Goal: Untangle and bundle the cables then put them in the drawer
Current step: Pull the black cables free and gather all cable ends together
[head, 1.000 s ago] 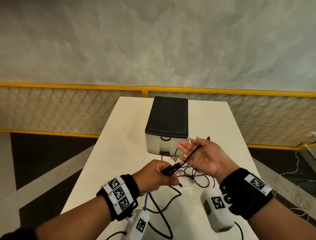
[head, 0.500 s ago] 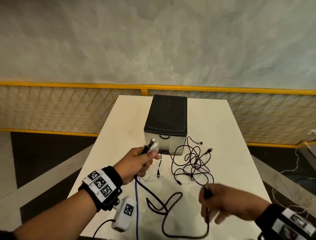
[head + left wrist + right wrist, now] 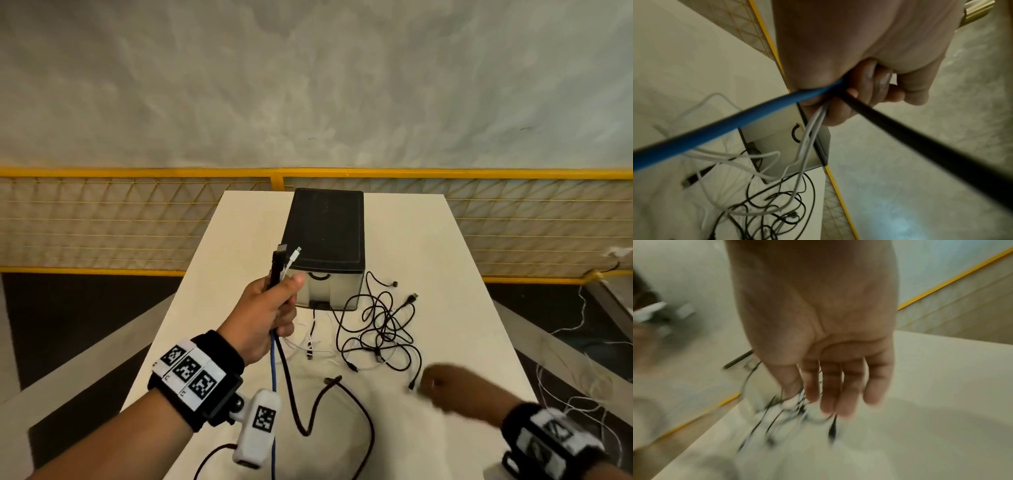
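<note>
Black, thin cables [image 3: 378, 329] lie knotted in a loose heap on the white table [image 3: 479, 308], just in front of the drawer unit [image 3: 325, 240] and to its right; free plugs stick out toward the far right of the heap, and one plug end [image 3: 412, 384] trails toward you. Your right hand [image 3: 455, 390] hovers just beside that near plug, on the near-right side of the heap, so it is the nearer hand for the next pick. In the wrist view its fingers [image 3: 838, 386] hang straight and together, holding nothing; the frame is blurred, so contact with the plug cannot be confirmed. Your left hand [image 3: 270, 315] is raised left of the drawer unit, fist wrapped round several connector ends held upright: a thick black cable [image 3: 298, 394], a blue cable [image 3: 273, 370] and thin white cables [image 3: 807, 141]. Those hang down from the fist; the black one loops across the table toward you. The white cables [image 3: 308, 346] run into the tangle, so judge the heap as not yet separated. The heap's long axis runs roughly away from you. The drawer front [image 3: 329, 287] looks closed. Likely next: pinch the near plug and draw it toward you, away from the drawer.
</note>
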Demonstrator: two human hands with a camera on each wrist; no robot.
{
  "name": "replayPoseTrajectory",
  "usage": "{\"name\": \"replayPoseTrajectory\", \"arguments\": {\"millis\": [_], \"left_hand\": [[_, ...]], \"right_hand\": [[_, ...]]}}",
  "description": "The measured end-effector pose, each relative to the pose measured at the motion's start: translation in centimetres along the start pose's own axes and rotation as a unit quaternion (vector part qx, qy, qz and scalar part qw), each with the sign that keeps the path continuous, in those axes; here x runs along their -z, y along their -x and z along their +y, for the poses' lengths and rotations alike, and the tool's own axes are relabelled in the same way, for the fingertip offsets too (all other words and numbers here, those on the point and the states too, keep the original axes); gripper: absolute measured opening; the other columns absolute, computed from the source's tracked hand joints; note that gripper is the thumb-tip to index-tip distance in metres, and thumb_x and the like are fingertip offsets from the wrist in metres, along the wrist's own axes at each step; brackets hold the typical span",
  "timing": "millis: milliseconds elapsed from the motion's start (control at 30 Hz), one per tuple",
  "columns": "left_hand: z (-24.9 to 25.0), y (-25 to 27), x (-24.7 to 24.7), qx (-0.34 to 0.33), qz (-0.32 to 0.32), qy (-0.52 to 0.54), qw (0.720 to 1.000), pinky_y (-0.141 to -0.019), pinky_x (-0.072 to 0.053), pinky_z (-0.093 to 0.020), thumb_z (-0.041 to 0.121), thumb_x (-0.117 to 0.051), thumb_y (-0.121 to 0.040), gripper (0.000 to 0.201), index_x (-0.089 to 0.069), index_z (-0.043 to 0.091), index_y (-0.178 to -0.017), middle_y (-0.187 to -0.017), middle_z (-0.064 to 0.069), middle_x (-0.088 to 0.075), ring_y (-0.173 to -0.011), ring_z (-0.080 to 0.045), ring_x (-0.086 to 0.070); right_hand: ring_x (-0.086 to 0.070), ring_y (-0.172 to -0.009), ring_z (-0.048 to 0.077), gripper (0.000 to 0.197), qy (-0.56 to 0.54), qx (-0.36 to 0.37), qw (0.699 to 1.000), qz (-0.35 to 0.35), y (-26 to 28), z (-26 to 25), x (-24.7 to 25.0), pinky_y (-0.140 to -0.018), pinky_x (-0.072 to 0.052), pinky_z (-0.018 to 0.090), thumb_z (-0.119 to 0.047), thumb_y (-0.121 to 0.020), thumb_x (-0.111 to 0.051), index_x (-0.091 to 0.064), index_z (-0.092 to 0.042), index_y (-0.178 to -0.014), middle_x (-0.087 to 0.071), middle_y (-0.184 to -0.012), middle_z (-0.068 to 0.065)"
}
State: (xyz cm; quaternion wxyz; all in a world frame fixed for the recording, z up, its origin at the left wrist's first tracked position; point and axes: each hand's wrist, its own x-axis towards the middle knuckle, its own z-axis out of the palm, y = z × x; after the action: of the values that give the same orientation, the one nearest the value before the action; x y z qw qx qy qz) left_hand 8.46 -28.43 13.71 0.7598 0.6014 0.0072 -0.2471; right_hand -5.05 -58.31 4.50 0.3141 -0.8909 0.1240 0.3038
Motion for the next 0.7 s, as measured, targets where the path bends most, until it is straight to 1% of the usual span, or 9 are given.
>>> {"name": "replayPoseTrajectory", "arguments": {"millis": [33, 67, 133, 200, 267, 400, 500, 600, 700], "left_hand": [[0.0, 0.0, -0.1, 0.000, -0.003, 0.019, 1.000, -0.044, -0.021, -0.021, 0.032, -0.071, -0.077, 0.035, -0.041, 0.019, -0.064, -0.057, 0.002, -0.024, -0.042, -0.010, -0.021], [0.0, -0.1, -0.1, 0.001, -0.007, 0.035, 0.999, -0.043, -0.020, -0.021, 0.029, -0.071, -0.077, 0.034, -0.041, 0.020, -0.064, -0.057, 0.002, -0.024, -0.042, -0.009, -0.020], [0.3, -0.1, -0.1, 0.006, -0.017, 0.042, 0.999, -0.043, -0.020, -0.021, 0.029, -0.066, -0.083, 0.025, -0.051, 0.016, -0.069, -0.056, 0.003, -0.025, -0.043, -0.009, -0.020], [0.6, -0.2, 0.2, 0.006, -0.024, 0.033, 0.999, -0.044, -0.019, -0.023, 0.029, -0.058, -0.092, 0.025, -0.065, 0.006, -0.086, -0.055, 0.004, -0.027, -0.043, -0.008, -0.020], [1.0, -0.3, 0.6, 0.003, -0.028, 0.027, 0.999, -0.046, -0.021, -0.024, 0.030, -0.057, -0.091, 0.031, -0.069, 0.002, -0.096, -0.054, 0.002, -0.028, -0.044, -0.009, -0.021], [1.9, -0.8, 1.7, -0.003, -0.044, 0.001, 0.999, -0.045, -0.027, -0.024, 0.031, -0.057, -0.086, 0.033, -0.069, 0.001, -0.094, -0.053, -0.001, -0.032, -0.042, -0.010, -0.026], [2.1, -1.5, 2.1, -0.005, -0.043, -0.014, 0.999, -0.045, -0.030, -0.025, 0.033, -0.057, -0.085, 0.033, -0.070, 0.003, -0.090, -0.052, -0.001, -0.035, -0.041, -0.010, -0.029], [2.0, -2.0, 1.9, -0.009, -0.045, -0.011, 0.999, -0.045, -0.030, -0.025, 0.032, -0.056, -0.087, 0.032, -0.070, 0.004, -0.089, -0.052, -0.001, -0.035, -0.041, -0.011, -0.029], [1.9, -2.2, 1.3, -0.020, -0.054, -0.030, 0.998, -0.048, -0.033, -0.026, 0.031, -0.054, -0.091, 0.030, -0.072, 0.008, -0.086, -0.054, -0.002, -0.039, -0.043, -0.012, -0.033]], "right_hand": [[-0.059, -0.063, 0.009, 0.014, -0.030, -0.006, 0.995, 0.100, -1.8, 0.3, 1.5, -0.065, -0.050, 0.024, -0.027, -0.093, -0.061, -0.061, -0.024, -0.079, -0.066, -0.077, -0.002], [-0.063, -0.070, 0.017, 0.014, -0.026, -0.016, 0.982, 0.187, -3.9, 0.7, 2.9, -0.068, -0.051, 0.029, -0.021, -0.093, -0.058, -0.063, -0.024, -0.080, -0.069, -0.082, 0.003], [-0.065, -0.094, 0.029, 0.018, 0.002, -0.036, 0.958, 0.284, -7.6, 1.5, 5.3, -0.083, -0.048, 0.032, -0.011, -0.094, -0.054, -0.069, -0.019, -0.100, -0.070, -0.105, 0.012], [-0.058, -0.116, 0.033, 0.035, 0.027, -0.046, 0.959, 0.278, -10.9, 2.4, 6.5, -0.098, -0.043, 0.034, -0.006, -0.093, -0.051, -0.065, -0.017, -0.123, -0.061, -0.127, 0.015], [-0.049, -0.129, 0.031, 0.049, 0.067, -0.035, 0.967, 0.244, -13.7, 2.8, 6.9, -0.108, -0.039, 0.037, -0.003, -0.090, -0.049, -0.057, -0.021, -0.135, -0.050, -0.144, 0.010], [-0.028, -0.144, 0.024, 0.063, 0.178, -0.012, 0.973, 0.145, -17.3, 2.1, 5.7, -0.115, -0.033, 0.039, -0.008, -0.088, -0.043, -0.041, -0.033, -0.146, -0.027, -0.160, -0.007], [-0.037, -0.137, 0.022, 0.051, 0.229, -0.024, 0.958, 0.168, -17.5, 1.7, 4.5, -0.108, -0.039, 0.039, -0.021, -0.092, -0.043, -0.046, -0.038, -0.140, -0.037, -0.152, -0.009], [-0.048, -0.119, 0.025, 0.042, 0.266, -0.042, 0.944, 0.190, -16.6, 2.1, 3.7, -0.094, -0.046, 0.039, -0.016, -0.089, -0.045, -0.054, -0.034, -0.126, -0.051, -0.128, -0.003], [-0.056, -0.107, 0.025, 0.034, 0.219, -0.040, 0.960, 0.169, -15.2, 2.6, 4.1, -0.088, -0.047, 0.034, -0.012, -0.087, -0.049, -0.054, -0.031, -0.115, -0.056, -0.117, 0.002]]}}
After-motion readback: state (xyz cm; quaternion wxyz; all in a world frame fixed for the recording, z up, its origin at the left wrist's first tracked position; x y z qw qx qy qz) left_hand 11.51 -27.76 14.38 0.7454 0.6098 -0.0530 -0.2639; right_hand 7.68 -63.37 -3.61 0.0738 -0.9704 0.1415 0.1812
